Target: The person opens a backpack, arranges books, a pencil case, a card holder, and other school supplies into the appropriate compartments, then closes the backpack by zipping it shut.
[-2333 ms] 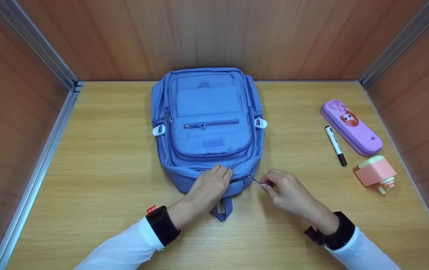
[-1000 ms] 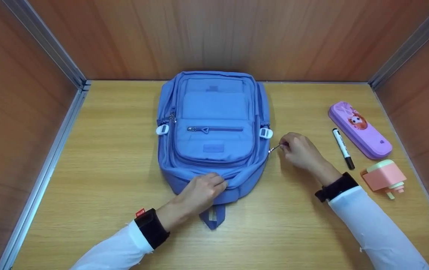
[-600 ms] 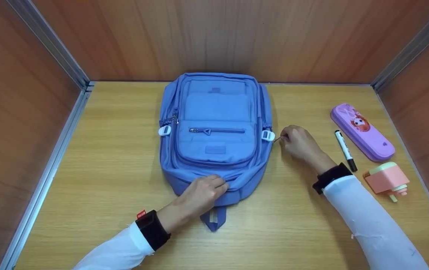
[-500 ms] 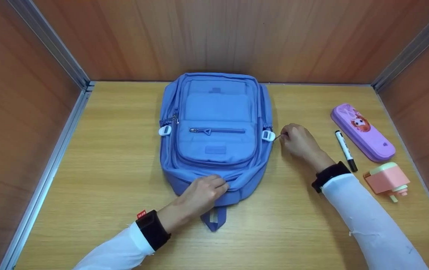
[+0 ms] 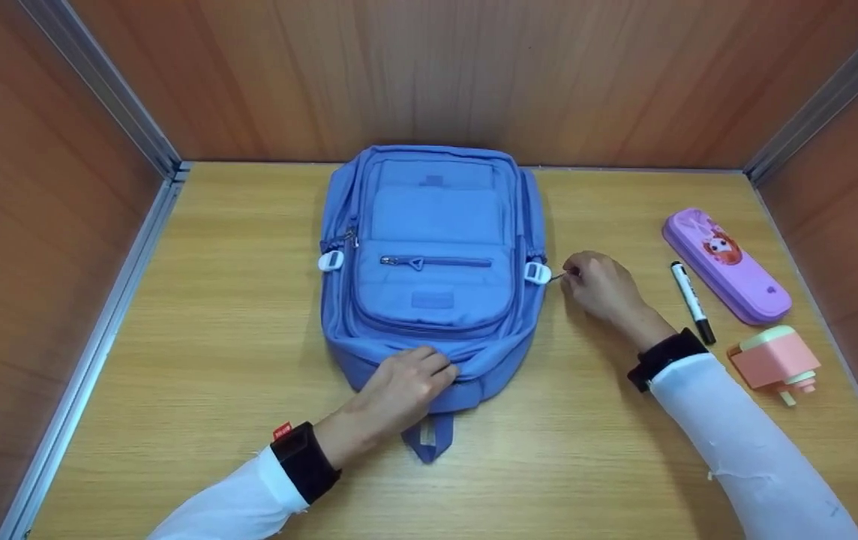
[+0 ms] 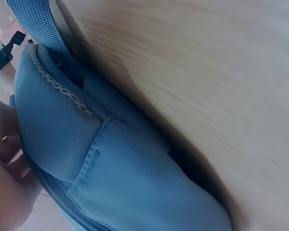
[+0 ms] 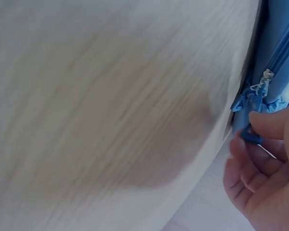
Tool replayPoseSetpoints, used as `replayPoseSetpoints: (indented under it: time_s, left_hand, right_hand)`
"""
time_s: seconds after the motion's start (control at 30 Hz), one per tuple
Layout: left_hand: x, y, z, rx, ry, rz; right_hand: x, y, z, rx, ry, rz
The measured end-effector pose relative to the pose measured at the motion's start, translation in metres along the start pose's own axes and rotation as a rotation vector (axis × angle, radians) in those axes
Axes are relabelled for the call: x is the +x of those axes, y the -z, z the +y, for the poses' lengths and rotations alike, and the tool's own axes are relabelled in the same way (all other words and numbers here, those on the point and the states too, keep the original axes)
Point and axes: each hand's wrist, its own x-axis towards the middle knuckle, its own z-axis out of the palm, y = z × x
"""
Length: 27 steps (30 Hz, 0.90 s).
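A blue backpack (image 5: 436, 214) lies flat on the table, its front pocket up and its top loop (image 5: 429, 439) toward me. At the near end, my left hand (image 5: 399, 390) holds the bag's edge with bent fingers; the left wrist view shows the fabric and a zipper track (image 6: 62, 199) beside that hand. My right hand (image 5: 605, 289) is beside the bag's right side, near the white buckle (image 5: 537, 273). Thumb and fingers pinch a blue zipper pull (image 7: 251, 136), seen in the right wrist view. It hangs from a metal slider (image 7: 266, 82) on the side zipper.
To the right lie a purple pencil case (image 5: 729, 266) with a cartoon picture, a white marker (image 5: 691, 301) with a black cap, and a pink and pale green gadget (image 5: 774, 358). Wooden panels (image 5: 466, 82) enclose the table (image 5: 241, 300) at the back and both sides.
My right hand has moved with the zipper pull from the bag's near right corner along its right side, away from me. It has barely moved lately. My left hand stays at the near end.
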Motion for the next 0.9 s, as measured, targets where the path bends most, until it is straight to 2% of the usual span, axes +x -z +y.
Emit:
replayPoseSetpoints:
  time_s: [0.17,0.33,0.47,0.67,0.77,0.9]
  left_hand:
    - [0.002,-0.002,0.001,-0.003,0.031,0.002]
    - [0.006,-0.004,0.004,-0.015,0.038,-0.006]
    - [0.013,-0.005,0.007,-0.001,0.042,-0.011]
    - [0.025,-0.010,0.014,0.062,0.033,0.008]
    - [0.029,-0.014,0.017,0.066,0.031,0.036]
    - [0.031,-0.016,0.019,0.038,0.038,0.072]
  right_hand:
    - [-0.019,0.002,-0.009,-0.050,0.067,0.078]
    - [-0.044,-0.001,-0.040,-0.017,0.209,0.151]
    - [-0.064,-0.006,-0.073,0.002,0.348,0.128]
    - [-0.089,-0.016,-0.109,-0.070,0.534,0.016]
    - [-0.097,-0.022,-0.118,-0.117,0.582,-0.013]
    - [-0.101,-0.028,-0.121,-0.161,0.614,0.011]
